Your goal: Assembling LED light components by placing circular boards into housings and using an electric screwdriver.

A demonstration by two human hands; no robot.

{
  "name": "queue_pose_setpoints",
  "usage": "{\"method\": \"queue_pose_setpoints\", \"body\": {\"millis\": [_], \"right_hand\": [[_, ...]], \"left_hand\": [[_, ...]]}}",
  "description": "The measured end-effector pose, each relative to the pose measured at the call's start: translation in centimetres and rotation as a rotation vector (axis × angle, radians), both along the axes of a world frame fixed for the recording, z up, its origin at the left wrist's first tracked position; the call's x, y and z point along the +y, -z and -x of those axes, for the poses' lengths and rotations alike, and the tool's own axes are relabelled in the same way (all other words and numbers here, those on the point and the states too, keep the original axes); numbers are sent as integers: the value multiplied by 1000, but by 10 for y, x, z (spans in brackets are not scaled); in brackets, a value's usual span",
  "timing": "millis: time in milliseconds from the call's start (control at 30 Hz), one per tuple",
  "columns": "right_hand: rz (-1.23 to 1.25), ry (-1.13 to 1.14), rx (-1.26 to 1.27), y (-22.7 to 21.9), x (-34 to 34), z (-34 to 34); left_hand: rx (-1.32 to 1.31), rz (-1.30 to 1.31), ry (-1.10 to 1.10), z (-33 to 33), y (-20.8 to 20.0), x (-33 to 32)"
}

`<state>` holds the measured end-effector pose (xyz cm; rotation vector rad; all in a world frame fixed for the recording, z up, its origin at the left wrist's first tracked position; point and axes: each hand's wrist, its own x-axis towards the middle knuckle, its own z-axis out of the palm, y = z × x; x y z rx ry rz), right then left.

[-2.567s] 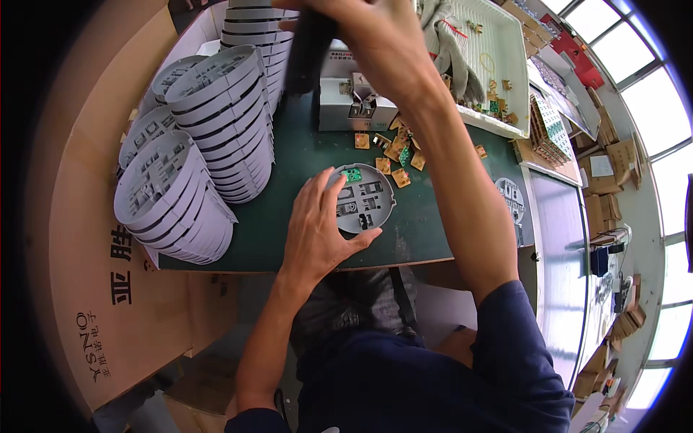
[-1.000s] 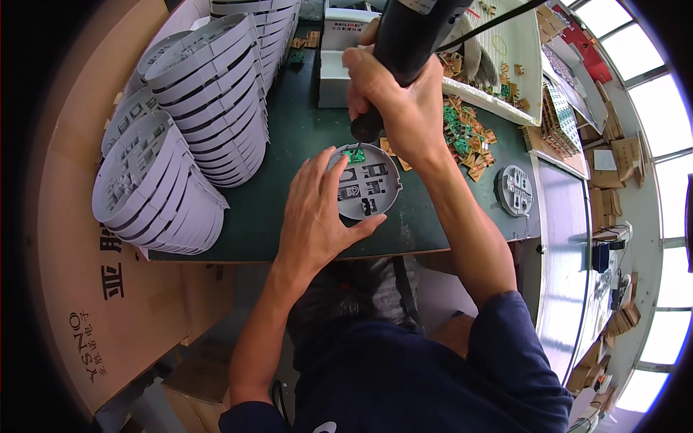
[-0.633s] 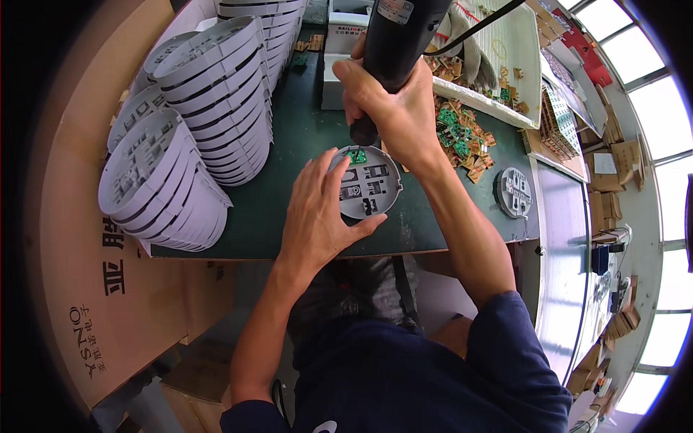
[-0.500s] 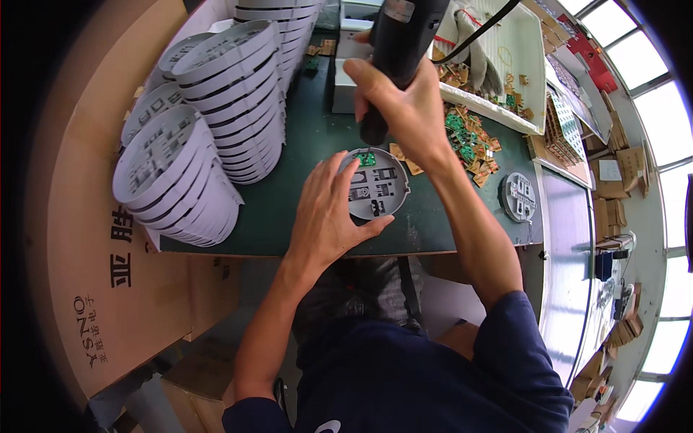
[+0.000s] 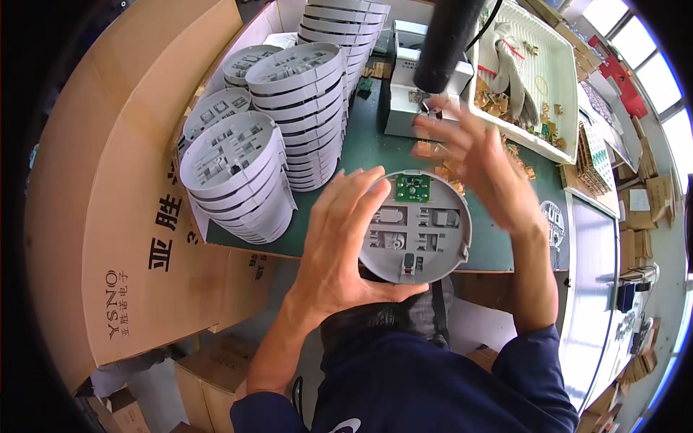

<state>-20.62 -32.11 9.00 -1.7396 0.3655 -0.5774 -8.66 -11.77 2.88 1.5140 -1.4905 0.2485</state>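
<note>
My left hand [image 5: 339,242] grips a round grey plastic housing [image 5: 419,254] by its left rim, lifted toward me near the bench's front edge. A small green circuit board [image 5: 413,188] sits in a recess at the housing's far side. My right hand [image 5: 484,155] is beyond the housing to the right, blurred by motion, with its fingers apart and nothing seen in them. Just past its fingertips, a black cylindrical power screwdriver [image 5: 449,50] hangs over a grey-white box-shaped device [image 5: 411,94].
Tall stacks of grey round housings [image 5: 238,155] stand at left beside a big cardboard box [image 5: 137,202]. A white tray [image 5: 570,108] with gloves and small boards lies at far right. Loose brown board pieces [image 5: 520,160] and another housing [image 5: 553,224] rest on the green bench [image 5: 361,155].
My right hand has let go of the screwdriver and come down to the right of it. My left hand has raised the housing off the bench toward me. The view has shifted.
</note>
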Motion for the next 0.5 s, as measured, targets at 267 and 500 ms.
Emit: {"method": "queue_pose_setpoints", "body": {"millis": [267,500], "right_hand": [[-977,-521,130,33,32,58],[312,23,200,3,-31,133]], "left_hand": [[-129,-51,121,12,-12,-8],[-274,-14,-132,8,-60,3]]}}
